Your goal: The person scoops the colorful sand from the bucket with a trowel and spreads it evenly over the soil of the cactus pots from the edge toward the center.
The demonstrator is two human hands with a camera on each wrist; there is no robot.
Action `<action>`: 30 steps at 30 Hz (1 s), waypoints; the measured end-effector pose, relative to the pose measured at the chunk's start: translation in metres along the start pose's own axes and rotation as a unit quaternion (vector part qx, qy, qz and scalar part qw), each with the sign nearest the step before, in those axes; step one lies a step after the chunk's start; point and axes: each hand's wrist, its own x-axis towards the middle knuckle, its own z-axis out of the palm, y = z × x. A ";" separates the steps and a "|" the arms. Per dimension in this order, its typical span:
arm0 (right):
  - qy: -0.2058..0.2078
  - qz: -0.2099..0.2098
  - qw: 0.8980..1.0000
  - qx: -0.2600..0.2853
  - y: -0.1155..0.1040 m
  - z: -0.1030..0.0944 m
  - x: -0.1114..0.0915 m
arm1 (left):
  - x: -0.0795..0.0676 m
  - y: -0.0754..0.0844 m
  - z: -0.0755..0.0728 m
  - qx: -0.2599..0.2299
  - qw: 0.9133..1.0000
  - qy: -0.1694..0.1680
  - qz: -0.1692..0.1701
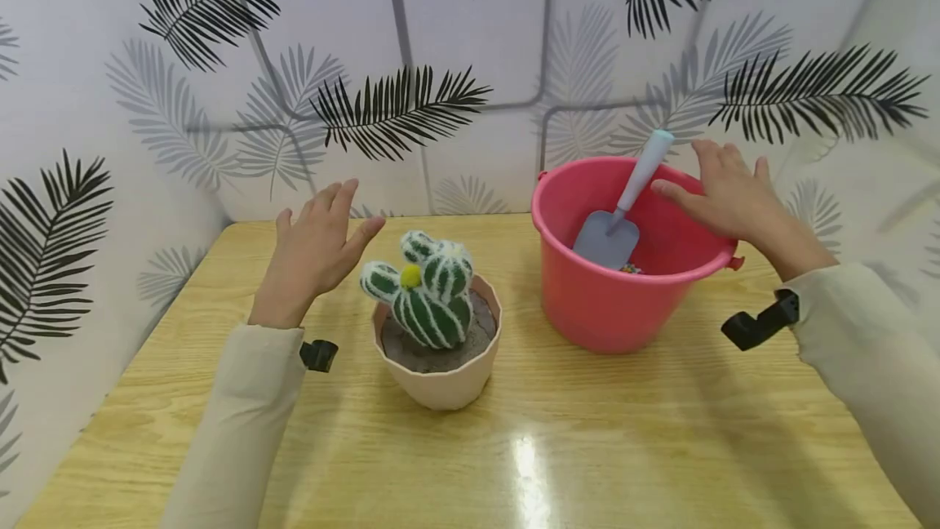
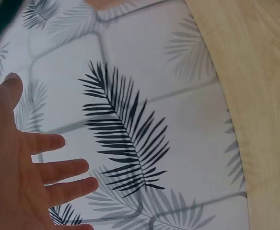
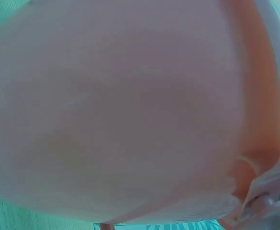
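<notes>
On the table [image 1: 587,455], the potted cactus [image 1: 436,313] is set near the unclenched left hand [image 1: 312,251]; beside the empty right hand [image 1: 734,194], the trowel [image 1: 630,196] is leaned in the bucket [image 1: 602,313], its handle [image 1: 649,164] presumably kept reachable.

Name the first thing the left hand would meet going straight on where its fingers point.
Probably the leaf-patterned backdrop; nothing shows between it and the left hand, though the depth is unclear.

And the cactus [image 1: 433,308] is standing in its flowerpot [image 1: 444,388], left of centre on the table [image 1: 411,472]; right of centre, the bucket [image 1: 609,308] is sitting, a trowel [image 1: 608,239] leaning inside; behind, the backdrop [image 1: 477,31] is spanning the top.
</notes>
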 end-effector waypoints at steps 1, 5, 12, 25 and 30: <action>0.002 0.000 1.000 0.001 0.000 0.000 0.000 | -0.001 0.002 -0.001 -0.001 1.000 0.008 0.004; 0.009 -0.002 1.000 0.005 0.000 0.000 0.000 | -0.004 0.009 -0.007 -0.006 0.999 0.042 0.021; 0.013 -0.004 1.000 0.010 -0.001 -0.001 0.000 | -0.012 0.022 -0.021 -0.026 0.996 0.075 0.050; 0.014 -0.003 1.000 0.019 -0.001 -0.001 -0.004 | -0.031 0.046 -0.035 -0.049 0.992 0.082 0.076; 0.015 -0.006 1.000 0.020 -0.002 -0.002 -0.005 | -0.037 0.060 -0.041 -0.055 0.989 0.098 0.100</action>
